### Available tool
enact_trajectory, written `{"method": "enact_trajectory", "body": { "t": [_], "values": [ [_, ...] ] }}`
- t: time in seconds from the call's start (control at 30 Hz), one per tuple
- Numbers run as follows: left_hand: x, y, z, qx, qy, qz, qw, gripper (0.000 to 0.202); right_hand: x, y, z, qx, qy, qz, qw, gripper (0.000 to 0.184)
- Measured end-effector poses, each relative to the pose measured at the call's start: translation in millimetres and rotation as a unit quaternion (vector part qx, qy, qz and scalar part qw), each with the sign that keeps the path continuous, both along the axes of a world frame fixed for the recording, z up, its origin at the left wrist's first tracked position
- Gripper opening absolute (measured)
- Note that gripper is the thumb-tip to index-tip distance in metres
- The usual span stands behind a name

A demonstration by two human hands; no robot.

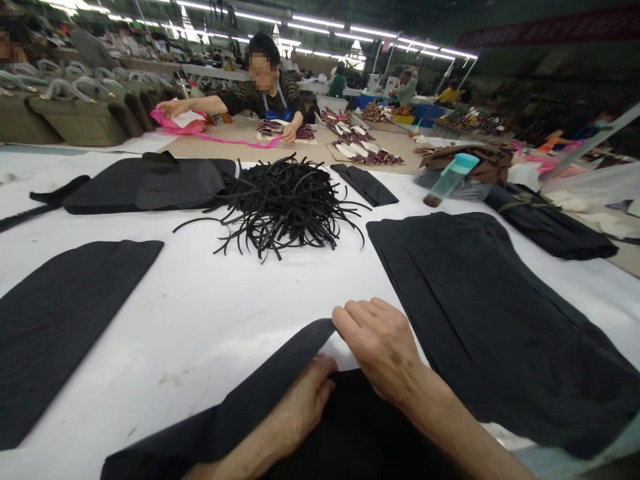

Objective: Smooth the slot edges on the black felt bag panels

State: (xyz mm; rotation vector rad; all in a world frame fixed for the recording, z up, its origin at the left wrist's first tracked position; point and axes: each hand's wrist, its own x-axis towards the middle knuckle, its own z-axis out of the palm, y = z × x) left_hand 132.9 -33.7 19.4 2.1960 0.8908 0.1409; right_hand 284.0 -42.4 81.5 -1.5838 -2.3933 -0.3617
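A black fabric panel (270, 363) lies bent over the near part of the white table, partly lifted. My right hand (377, 343) is closed on its upper corner, with the fingers curled over. Lower and to the left, my left hand (313, 393) has its fingers bent together at the inner side of the panel; what they pinch is partly hidden. Black cloth also fills the bottom middle, below my wrists. To the right lies a stack of black panels (480, 293), and another black panel (75, 313) lies flat at the left.
A heap of narrow black strips (290, 200) sits mid-table. Behind it are a dark folded piece (150, 183) and a small black piece (365, 185). A teal-capped bottle (453, 179) leans at the right. Across the table, a co-worker (270, 87) handles a pink strip (225, 139); bags (80, 117) stand left.
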Motion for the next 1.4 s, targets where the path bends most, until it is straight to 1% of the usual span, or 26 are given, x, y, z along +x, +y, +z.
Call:
{"method": "enact_trajectory", "body": {
  "t": [0.07, 0.1, 0.17, 0.23, 0.3, 0.37, 0.4, 0.47, 0.53, 0.63, 0.7, 0.8, 0.87, 0.97, 1.07, 1.27, 1.4],
  "values": [
    [0.8, 3.3, 1.4, -0.037, 0.016, -0.001, 0.999, 0.018, 3.6, 7.4, -17.8, -0.041, -0.032, -0.037, 0.998, 0.011],
    [1.1, 5.1, 1.8, -0.041, 0.021, -0.009, 0.999, 0.015, 5.4, 9.0, -24.3, -0.062, -0.039, -0.053, 0.996, 0.009],
    [0.9, 8.7, 2.4, -0.021, 0.031, -0.024, 0.999, 0.013, 8.6, 6.6, -30.6, -0.089, -0.025, -0.084, 0.992, 0.016],
    [0.2, 12.1, 3.1, 0.005, 0.045, -0.026, 0.999, 0.013, 10.5, -2.8, -29.4, -0.095, 0.029, -0.097, 0.99, 0.024],
    [0.4, 14.8, 4.6, 0.019, 0.058, -0.024, 0.998, 0.011, 10.9, -15.8, -26.7, -0.118, 0.108, -0.081, 0.984, 0.028],
    [2.1, 15.9, 6.4, 0.025, 0.066, -0.028, 0.997, 0.01, 11.1, -28.2, -28.7, -0.178, 0.169, -0.049, 0.968, 0.033],
    [3.1, 15.8, 7.0, 0.028, 0.069, -0.034, 0.997, 0.011, 11.6, -33.1, -32.5, -0.209, 0.182, -0.034, 0.96, 0.036],
    [3.5, 14.7, 6.8, 0.037, 0.074, -0.045, 0.996, 0.012, 14.5, -39.3, -44.9, -0.243, 0.171, -0.016, 0.955, 0.037],
    [-1.8, 13.2, 4.8, 0.05, 0.084, -0.047, 0.994, 0.012, 19.2, -41.0, -60.1, -0.239, 0.137, -0.011, 0.961, 0.031],
    [-25.1, 11.4, 1.1, 0.073, 0.097, -0.036, 0.992, 0.011, 25.2, -39.7, -77.3, -0.215, 0.099, -0.016, 0.971, 0.022],
    [-49.2, 11.3, 0.3, 0.106, 0.103, -0.025, 0.989, 0.012, 26.6, -39.6, -81.5, -0.21, 0.09, -0.017, 0.973, 0.019],
    [-87.6, 14.4, 0.1, 0.158, 0.131, 0.004, 0.979, 0.019, 24.9, -42.0, -80.3, -0.225, 0.084, -0.033, 0.97, 0.02],
    [-108.2, 17.1, -1.9, 0.171, 0.143, 0.028, 0.974, 0.023, 21.9, -43.7, -78.3, -0.232, 0.085, -0.051, 0.968, 0.021],
    [-124.2, 17.9, -8.6, 0.177, 0.119, 0.055, 0.975, 0.025, 14.2, -44.5, -77.2, -0.221, 0.084, -0.067, 0.969, 0.023],
    [-121.7, 14.1, -15.1, 0.186, 0.088, 0.07, 0.976, 0.026, -0.1, -42.3, -77.9, -0.201, 0.083, -0.062, 0.974, 0.023],
    [-97.0, 6.5, -18.8, 0.193, 0.041, 0.084, 0.977, 0.022, -37.4, -34.7, -81.9, -0.178, 0.113, -0.021, 0.977, 0.02],
    [-90.8, 5.4, -24.0, 0.187, 0.026, 0.082, 0.979, 0.024, -48.7, -30.6, -86.2, -0.181, 0.137, -0.011, 0.974, 0.019]
  ]
}}
